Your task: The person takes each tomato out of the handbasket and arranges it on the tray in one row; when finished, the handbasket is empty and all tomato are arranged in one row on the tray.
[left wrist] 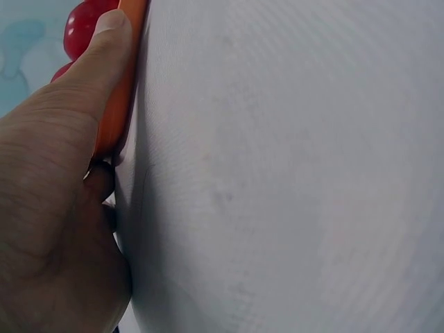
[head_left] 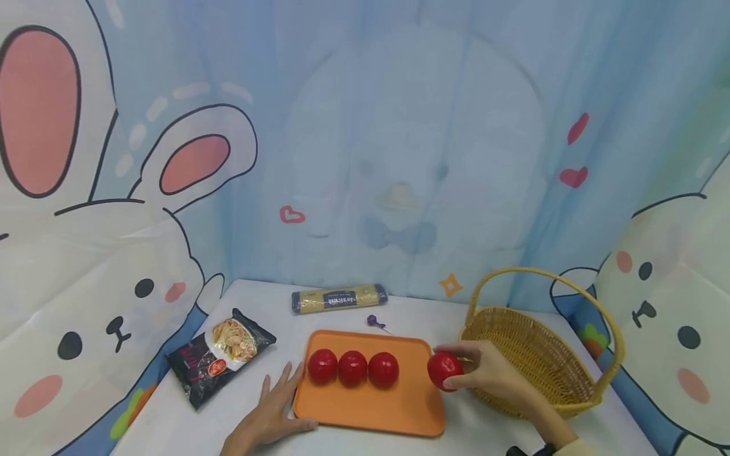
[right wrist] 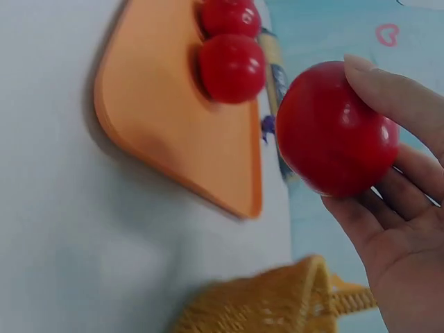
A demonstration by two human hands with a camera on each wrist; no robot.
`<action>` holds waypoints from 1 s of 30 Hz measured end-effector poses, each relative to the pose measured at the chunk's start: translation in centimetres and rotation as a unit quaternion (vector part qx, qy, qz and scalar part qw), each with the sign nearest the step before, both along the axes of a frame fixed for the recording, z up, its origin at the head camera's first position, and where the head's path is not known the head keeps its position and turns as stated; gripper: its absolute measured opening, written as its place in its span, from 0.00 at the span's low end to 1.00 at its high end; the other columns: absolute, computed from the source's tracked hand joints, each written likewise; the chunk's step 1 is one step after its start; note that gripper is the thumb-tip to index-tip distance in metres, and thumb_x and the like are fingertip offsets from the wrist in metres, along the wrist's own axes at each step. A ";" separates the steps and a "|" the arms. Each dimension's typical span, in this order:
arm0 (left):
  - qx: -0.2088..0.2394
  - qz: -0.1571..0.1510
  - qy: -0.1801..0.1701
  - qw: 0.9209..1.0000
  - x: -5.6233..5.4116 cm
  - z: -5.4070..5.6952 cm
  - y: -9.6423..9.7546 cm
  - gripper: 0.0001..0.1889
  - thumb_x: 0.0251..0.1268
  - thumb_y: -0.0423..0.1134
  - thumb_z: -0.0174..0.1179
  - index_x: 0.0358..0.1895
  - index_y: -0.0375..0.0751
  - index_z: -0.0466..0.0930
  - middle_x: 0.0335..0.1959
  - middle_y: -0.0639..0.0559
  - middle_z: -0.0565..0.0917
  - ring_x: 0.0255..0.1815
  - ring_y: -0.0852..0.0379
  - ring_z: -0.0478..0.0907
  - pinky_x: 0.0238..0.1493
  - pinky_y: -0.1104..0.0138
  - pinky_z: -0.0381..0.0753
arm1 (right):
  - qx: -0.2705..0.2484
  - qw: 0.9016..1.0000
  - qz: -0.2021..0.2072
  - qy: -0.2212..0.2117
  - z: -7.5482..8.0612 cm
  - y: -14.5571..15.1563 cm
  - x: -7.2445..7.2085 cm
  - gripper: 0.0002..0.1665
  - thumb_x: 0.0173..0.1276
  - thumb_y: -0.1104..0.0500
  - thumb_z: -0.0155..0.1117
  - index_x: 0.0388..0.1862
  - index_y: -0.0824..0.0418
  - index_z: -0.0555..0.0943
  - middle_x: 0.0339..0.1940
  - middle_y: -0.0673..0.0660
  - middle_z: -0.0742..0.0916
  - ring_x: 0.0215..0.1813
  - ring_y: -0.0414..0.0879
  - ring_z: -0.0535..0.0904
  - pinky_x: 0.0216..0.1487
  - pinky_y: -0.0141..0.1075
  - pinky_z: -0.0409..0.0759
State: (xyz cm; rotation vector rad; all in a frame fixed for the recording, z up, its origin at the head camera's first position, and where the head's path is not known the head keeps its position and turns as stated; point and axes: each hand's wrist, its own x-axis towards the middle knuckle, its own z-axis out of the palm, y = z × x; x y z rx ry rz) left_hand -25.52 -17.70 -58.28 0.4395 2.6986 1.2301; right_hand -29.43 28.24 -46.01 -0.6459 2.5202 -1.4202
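My right hand [head_left: 481, 369] grips a shiny red apple [head_left: 444, 370] between thumb and fingers, above the right end of an orange tray [head_left: 413, 405]. In the right wrist view this apple [right wrist: 336, 128] is raised off the tray. Three similar apples, the middle one [head_left: 352, 368] among them, sit in a row on the tray's left half. At the tray's left edge rests my left hand [head_left: 272, 408], its fingers spread and its thumb at the near left corner. The left wrist view has the thumb [left wrist: 97, 59] against the tray's rim [left wrist: 118, 114].
A wicker basket [head_left: 527, 342] with a tall handle stands right of the tray, close behind my right hand. To the left lies a black noodle packet [head_left: 221, 356]. Behind the tray are a long yellow packet [head_left: 339, 299] and a purple lollipop [head_left: 373, 321].
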 end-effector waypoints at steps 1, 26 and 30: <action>0.001 -0.001 0.001 1.000 0.1 0.1 0.0 0.67 0.53 0.67 0.80 0.87 0.34 0.53 0.86 0.29 0.57 0.88 0.26 0.41 0.81 0.29 0.22 | -0.004 1.000 0.003 0.005 -0.3 -0.3 -0.1 0.37 0.60 0.61 0.87 0.66 0.71 0.83 0.62 0.69 0.88 0.62 0.64 0.86 0.56 0.42 0.92; 0.006 -0.009 0.001 1.000 0.4 1.0 -0.1 0.64 0.56 0.61 0.81 0.88 0.38 0.52 0.87 0.33 0.56 0.89 0.28 0.39 0.82 0.30 0.21 | 0.008 0.980 -0.195 -0.029 -7.8 -5.6 -2.6 0.39 0.53 0.66 0.89 0.65 0.67 0.85 0.62 0.67 0.89 0.66 0.66 0.84 0.65 0.55 0.86; 0.007 -0.001 -0.002 1.000 0.5 1.0 -0.2 0.65 0.54 0.63 0.81 0.88 0.39 0.53 0.87 0.30 0.55 0.88 0.25 0.40 0.82 0.30 0.22 | 0.016 0.982 -0.186 -0.023 -8.1 -5.9 -2.7 0.39 0.56 0.64 0.88 0.67 0.68 0.84 0.63 0.67 0.88 0.67 0.67 0.84 0.65 0.55 0.86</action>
